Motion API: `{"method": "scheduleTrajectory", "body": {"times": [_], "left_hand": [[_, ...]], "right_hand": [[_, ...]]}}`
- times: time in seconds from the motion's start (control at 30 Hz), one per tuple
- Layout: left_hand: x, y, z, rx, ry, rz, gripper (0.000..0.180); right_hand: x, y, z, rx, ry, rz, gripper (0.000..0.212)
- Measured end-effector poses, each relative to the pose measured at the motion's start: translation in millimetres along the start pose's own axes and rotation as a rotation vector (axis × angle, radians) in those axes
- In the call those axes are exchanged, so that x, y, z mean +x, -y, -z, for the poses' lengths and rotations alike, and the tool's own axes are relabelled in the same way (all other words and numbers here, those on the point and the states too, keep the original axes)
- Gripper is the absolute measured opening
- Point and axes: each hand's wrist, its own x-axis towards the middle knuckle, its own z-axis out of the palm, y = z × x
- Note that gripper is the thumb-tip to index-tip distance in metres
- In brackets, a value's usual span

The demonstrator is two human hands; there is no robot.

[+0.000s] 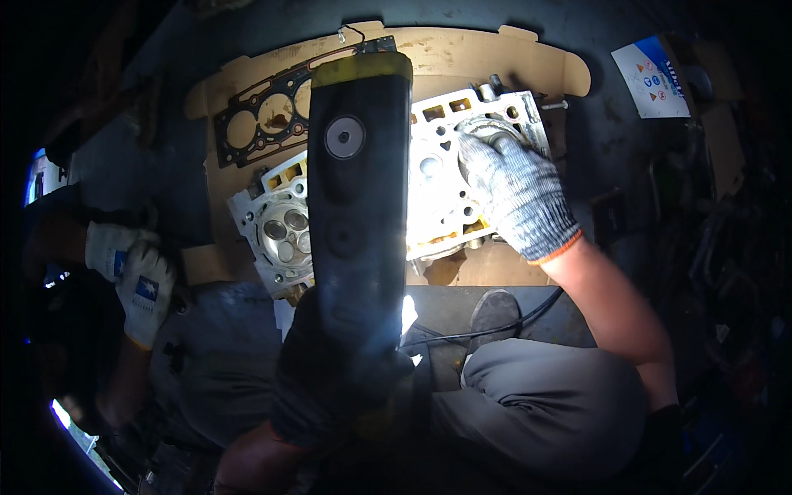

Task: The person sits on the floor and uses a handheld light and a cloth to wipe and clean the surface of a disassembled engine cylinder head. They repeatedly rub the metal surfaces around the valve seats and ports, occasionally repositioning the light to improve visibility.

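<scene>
Half-curled fingers of the right hand (528, 194) touch the head (441, 214) at one o'clock; any grip, I cannot tell. Snagging could shed lint there. The left hand (318, 375) wraps the lamp (355, 198) toward eleven; glare could mask flaws.

Support before me: flattened brown cardboard sheet (553, 73), tabs along its far edge, dark stains on the surface. Directly on it: a pale metal cylinder head (440, 177), set obliquely, its right end farther from me. Beyond its left half, a dark gasket (257, 123) lies flat, partly hidden.
</scene>
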Motion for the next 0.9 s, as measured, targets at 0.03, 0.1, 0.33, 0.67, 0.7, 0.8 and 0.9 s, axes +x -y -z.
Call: {"method": "scheduleTrajectory", "body": {"times": [0.03,0.1,0.33,0.67,0.7,0.8,0.9], "left_hand": [[1,-1,0,-0.002,-0.002,0.003,0.055],[2,-3,1,-0.006,-0.006,0.008,0.055],[5,-6,5,0.003,-0.005,0.025,0.056],[2,-1,2,-0.003,-0.016,0.022,0.056],[2,-1,2,-0.004,-0.012,0.022,0.056],[4,-1,4,-0.003,-0.007,0.019,0.056],[5,-1,3,-0.016,-0.007,0.027,0.056]], "right_hand": [[0,0,1,-0.018,-0.004,0.01,0.038],[1,0,0,0.17,0.08,-0.101,0.038],[5,-8,-4,-0.118,-0.094,0.094,0.043],[32,-36,14,0.139,0.302,-0.209,0.04],[34,-39,9,0.181,0.312,-0.265,0.04],[39,-45,-9,0.07,0.282,-0.239,0.041],[35,-43,-18,0.12,0.034,-0.043,0.04]]}}
